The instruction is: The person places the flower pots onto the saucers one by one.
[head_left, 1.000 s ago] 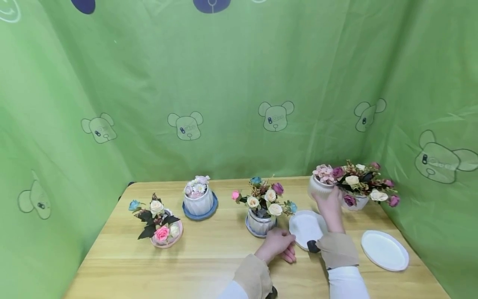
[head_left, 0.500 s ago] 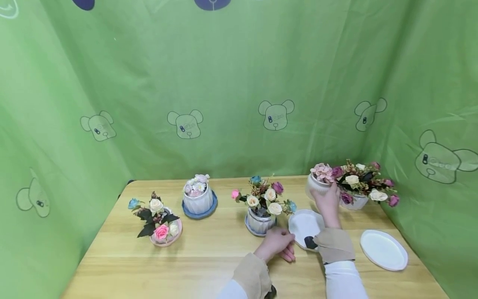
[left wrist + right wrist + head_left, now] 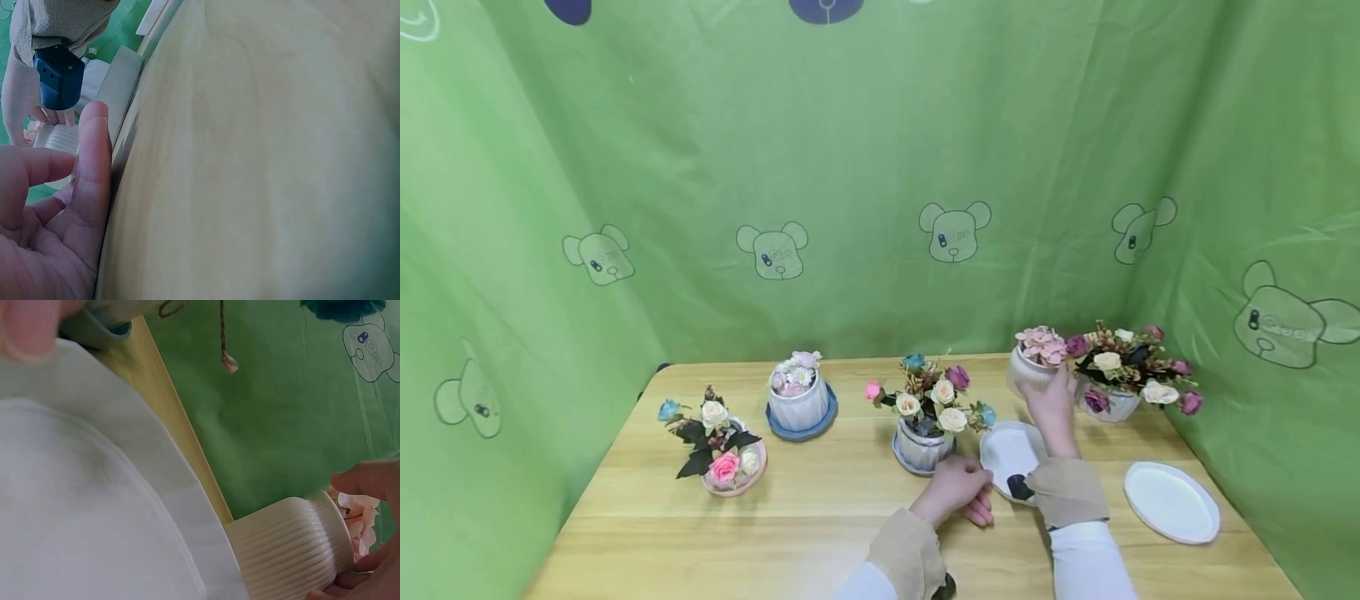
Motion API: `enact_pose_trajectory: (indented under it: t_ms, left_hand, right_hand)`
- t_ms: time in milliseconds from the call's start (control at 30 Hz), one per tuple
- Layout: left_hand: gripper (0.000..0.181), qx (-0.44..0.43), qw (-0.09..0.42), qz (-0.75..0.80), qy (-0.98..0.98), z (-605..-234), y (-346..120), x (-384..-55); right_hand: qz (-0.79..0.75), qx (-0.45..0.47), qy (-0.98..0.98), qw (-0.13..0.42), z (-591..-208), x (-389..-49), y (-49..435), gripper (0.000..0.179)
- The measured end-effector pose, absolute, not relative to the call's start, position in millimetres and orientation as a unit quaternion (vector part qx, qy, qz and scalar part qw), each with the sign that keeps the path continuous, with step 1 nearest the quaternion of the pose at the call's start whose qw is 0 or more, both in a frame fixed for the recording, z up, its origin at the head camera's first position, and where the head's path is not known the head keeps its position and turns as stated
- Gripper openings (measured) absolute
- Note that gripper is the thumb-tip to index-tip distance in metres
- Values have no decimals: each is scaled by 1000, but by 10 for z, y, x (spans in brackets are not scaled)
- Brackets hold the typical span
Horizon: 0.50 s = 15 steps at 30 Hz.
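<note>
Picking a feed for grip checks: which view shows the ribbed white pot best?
Right wrist: the ribbed white pot is large, ribs clear, the right hand at its rim, though a white plate hides part of its base. Head shows it small, partly behind that hand; left wrist, only a piece beyond the left hand.

The right hand (image 3: 389, 544) holds a white pot (image 3: 290, 544) near its top, with thumb and fingers on different sides. The pot has bumpy lines and pink flowers (image 3: 359, 522). A big white plate (image 3: 94, 469) fills the left side. A blurry bit of the left hand (image 3: 30, 325) shows in the top corner. A brown string (image 3: 222, 331) hangs before a green curtain (image 3: 262, 437).
</note>
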<state>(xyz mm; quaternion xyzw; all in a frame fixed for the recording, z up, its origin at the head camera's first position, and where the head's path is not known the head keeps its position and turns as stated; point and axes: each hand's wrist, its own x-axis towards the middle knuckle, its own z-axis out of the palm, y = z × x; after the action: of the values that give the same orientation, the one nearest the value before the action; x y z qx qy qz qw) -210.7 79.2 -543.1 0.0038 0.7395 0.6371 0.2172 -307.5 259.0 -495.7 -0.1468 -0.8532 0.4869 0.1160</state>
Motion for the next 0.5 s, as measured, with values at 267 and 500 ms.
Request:
enact_pose_trajectory:
  t_ms: [267,500]
  left_hand:
    - [23,-3,217,649,729,-5438,780,-2100]
    - [21,-1,215,647,732,-5463,798,-2121]
  right_hand:
    - [478,-169,-851,137,-4983,-3224,2645,90]
    - [482,-191,-846,129,-5025,-3334,2693,89]
